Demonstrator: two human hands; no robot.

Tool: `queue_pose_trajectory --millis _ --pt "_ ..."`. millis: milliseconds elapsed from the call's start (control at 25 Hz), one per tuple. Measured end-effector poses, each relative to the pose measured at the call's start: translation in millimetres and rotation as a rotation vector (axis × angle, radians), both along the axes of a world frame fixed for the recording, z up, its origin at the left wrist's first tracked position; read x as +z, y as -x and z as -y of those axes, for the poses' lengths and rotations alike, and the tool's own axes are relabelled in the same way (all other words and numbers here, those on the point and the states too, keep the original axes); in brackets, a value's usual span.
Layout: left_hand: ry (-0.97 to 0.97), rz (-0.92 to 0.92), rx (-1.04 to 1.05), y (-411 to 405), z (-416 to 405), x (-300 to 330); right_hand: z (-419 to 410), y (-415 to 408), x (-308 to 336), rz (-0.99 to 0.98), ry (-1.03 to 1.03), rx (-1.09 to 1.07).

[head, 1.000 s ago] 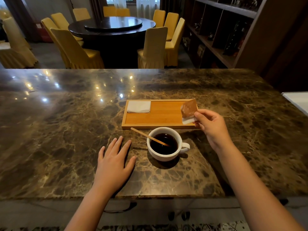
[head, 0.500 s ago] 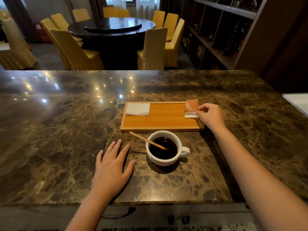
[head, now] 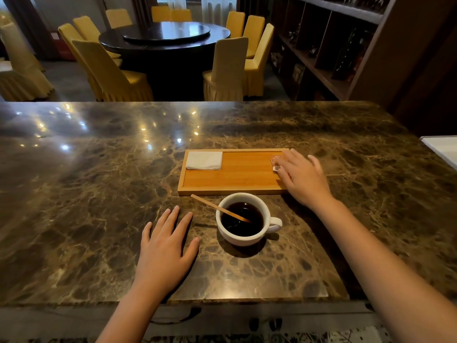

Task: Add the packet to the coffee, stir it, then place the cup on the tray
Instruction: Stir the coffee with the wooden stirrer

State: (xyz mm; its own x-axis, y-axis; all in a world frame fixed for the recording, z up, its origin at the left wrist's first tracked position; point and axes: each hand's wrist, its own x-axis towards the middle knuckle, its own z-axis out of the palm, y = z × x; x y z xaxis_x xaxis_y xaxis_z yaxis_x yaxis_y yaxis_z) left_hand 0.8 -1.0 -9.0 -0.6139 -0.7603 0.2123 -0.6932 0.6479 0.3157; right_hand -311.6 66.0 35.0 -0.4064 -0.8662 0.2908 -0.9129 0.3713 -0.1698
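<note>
A white cup (head: 244,240) of dark coffee stands on the marble counter just in front of the wooden tray (head: 230,191). A wooden stirrer (head: 212,205) leans in the cup, its end pointing left. The small orange-and-white packet (head: 275,165) lies flat on the tray's right end, mostly covered by my fingers. My right hand (head: 303,178) rests over it with fingers spread, not pinching it. My left hand (head: 165,246) lies flat on the counter to the left of the cup, holding nothing.
A folded white napkin (head: 204,160) lies on the tray's left end. A white object (head: 442,148) shows at the counter's right edge. Beyond the counter are a round dark table (head: 164,35), yellow-covered chairs and a shelf unit at the right.
My right hand carried the packet from above the cup's right side down onto the tray's right end, and its fingers have opened flat over it. The left hand and cup stayed put.
</note>
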Motion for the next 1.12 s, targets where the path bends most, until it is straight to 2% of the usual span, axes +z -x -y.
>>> queue_pose_trajectory --millis 80,160,440,560,680,760,840,920,1120 --pt "-0.002 -0.001 0.002 0 0 0 -3 -2 -7 -0.011 -0.149 0.06" --pt "-0.007 0.004 0.002 0 0 0 -2 1 -13 -0.017 -0.208 0.052" --pt "-0.013 -0.001 0.001 0 0 1 10 4 -4 0.07 -0.218 0.024" --pt "-0.018 -0.005 0.006 0 -1 2 7 -15 22 0.087 -0.103 0.038" --pt "-0.017 0.006 0.008 0 -2 3 5 -59 58 0.236 0.031 0.234" --pt "-0.017 0.012 0.007 0 -2 3 5 -91 73 0.309 -0.002 0.396" --pt "-0.021 0.018 0.009 1 -2 3 9 -114 74 0.278 -0.092 0.49" --pt "-0.017 0.016 0.011 1 -3 3 16 -126 68 0.257 -0.152 0.53" --pt "-0.013 0.021 0.017 0 -4 2 28 -136 56 0.325 -0.145 0.561"
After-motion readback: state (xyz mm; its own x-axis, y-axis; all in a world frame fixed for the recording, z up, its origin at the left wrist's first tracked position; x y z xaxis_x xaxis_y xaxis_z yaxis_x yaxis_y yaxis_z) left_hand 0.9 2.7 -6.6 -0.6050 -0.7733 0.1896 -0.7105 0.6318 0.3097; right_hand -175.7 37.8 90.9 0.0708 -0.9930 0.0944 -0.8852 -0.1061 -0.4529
